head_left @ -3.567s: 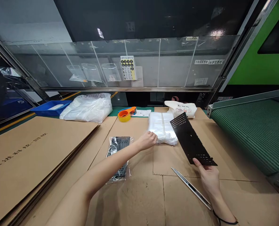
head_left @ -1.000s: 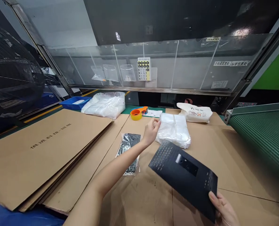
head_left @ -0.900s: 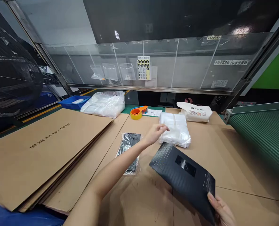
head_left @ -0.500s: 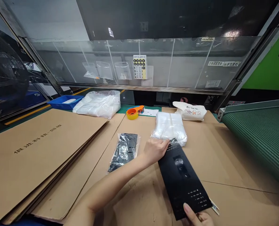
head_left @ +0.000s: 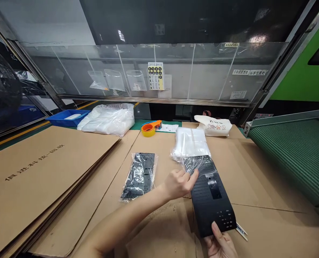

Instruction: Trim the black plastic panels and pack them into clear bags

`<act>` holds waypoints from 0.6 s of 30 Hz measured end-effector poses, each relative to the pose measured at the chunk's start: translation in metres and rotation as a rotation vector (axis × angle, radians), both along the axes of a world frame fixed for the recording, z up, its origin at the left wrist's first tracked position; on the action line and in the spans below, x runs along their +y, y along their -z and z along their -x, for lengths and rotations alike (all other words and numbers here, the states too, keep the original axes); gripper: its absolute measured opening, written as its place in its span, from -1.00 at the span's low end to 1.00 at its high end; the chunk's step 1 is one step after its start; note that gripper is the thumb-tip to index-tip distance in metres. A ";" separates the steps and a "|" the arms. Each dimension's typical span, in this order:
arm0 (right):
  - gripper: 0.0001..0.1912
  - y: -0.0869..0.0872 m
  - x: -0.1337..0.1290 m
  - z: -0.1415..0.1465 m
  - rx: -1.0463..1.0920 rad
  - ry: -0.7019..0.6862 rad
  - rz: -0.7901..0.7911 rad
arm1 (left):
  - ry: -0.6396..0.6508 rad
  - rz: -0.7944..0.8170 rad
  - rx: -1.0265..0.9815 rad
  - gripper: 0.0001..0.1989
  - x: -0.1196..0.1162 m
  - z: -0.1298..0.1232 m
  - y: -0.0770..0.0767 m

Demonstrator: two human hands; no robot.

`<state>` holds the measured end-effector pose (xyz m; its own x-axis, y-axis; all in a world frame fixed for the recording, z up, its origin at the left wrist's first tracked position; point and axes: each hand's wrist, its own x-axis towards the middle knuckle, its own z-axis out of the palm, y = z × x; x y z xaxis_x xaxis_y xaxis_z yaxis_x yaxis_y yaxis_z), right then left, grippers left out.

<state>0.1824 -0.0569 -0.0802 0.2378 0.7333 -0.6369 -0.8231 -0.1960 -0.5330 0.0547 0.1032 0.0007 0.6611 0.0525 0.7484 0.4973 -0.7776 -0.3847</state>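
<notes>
A flat black panel with slots [head_left: 209, 204] slants across the cardboard in front of me. Its far end sits inside a clear plastic bag [head_left: 195, 165]. My right hand [head_left: 220, 243] grips the panel's near end, thumb on top. At the panel's left edge, my left hand [head_left: 181, 183] is closed at the bag's mouth, seemingly pinching the film. Just beyond lies a stack of clear plastic bags [head_left: 190, 141], which the panel's far end overlaps. A second black panel, bagged in clear plastic [head_left: 139, 175], lies flat to the left of my left hand.
Cardboard sheets [head_left: 41, 172] are stacked at the left. Along the back stand a blue tray [head_left: 64, 120], a large plastic bag [head_left: 109, 118], a tape dispenser [head_left: 149, 129] and a white pouch [head_left: 214, 126]. A green conveyor belt [head_left: 291, 150] runs at the right. Thin sticks [head_left: 241, 231] lie beside the panel.
My left hand has moved nearer along the panel, drawing the bag's film over its far end. The panel has turned slightly, and my right hand still holds it.
</notes>
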 end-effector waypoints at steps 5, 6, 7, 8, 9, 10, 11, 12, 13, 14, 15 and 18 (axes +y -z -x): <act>-0.57 0.011 -0.001 0.004 -0.172 -0.006 -0.033 | 0.018 -0.002 -0.008 -0.74 -0.008 -0.005 -0.004; -0.57 0.012 -0.001 0.002 -0.252 -0.075 -0.027 | 0.025 0.000 -0.008 -0.75 -0.010 -0.005 -0.005; -0.56 0.013 -0.001 -0.001 -0.322 -0.144 -0.025 | 0.030 0.003 -0.005 -0.75 -0.012 -0.006 -0.005; -0.54 0.013 0.000 -0.004 -0.365 -0.197 -0.032 | 0.036 0.009 -0.004 -0.75 -0.015 -0.007 -0.006; -0.53 0.013 0.001 -0.007 -0.373 -0.219 -0.046 | 0.040 0.022 -0.004 -0.75 -0.018 -0.008 -0.005; -0.54 0.012 0.002 -0.009 -0.348 -0.210 -0.060 | 0.042 0.043 -0.005 -0.76 -0.021 -0.009 -0.005; -0.55 0.011 0.003 -0.010 -0.307 -0.170 -0.075 | 0.050 0.066 -0.002 -0.77 -0.025 -0.011 -0.003; -0.55 0.011 0.005 -0.009 -0.267 -0.112 -0.088 | 0.063 0.087 0.002 -0.78 -0.029 -0.013 -0.002; -0.56 0.011 0.006 -0.007 -0.234 -0.056 -0.102 | 0.079 0.106 0.010 -0.78 -0.033 -0.015 0.000; -0.56 0.011 0.007 -0.004 -0.214 -0.022 -0.114 | 0.100 0.121 0.025 -0.78 -0.037 -0.017 0.002; -0.56 0.012 0.008 0.000 -0.210 -0.006 -0.124 | 0.127 0.130 0.047 -0.78 -0.041 -0.019 0.004; -0.55 0.011 0.013 0.009 -0.227 -0.038 -0.159 | 0.191 0.132 0.099 -0.78 -0.053 -0.025 0.009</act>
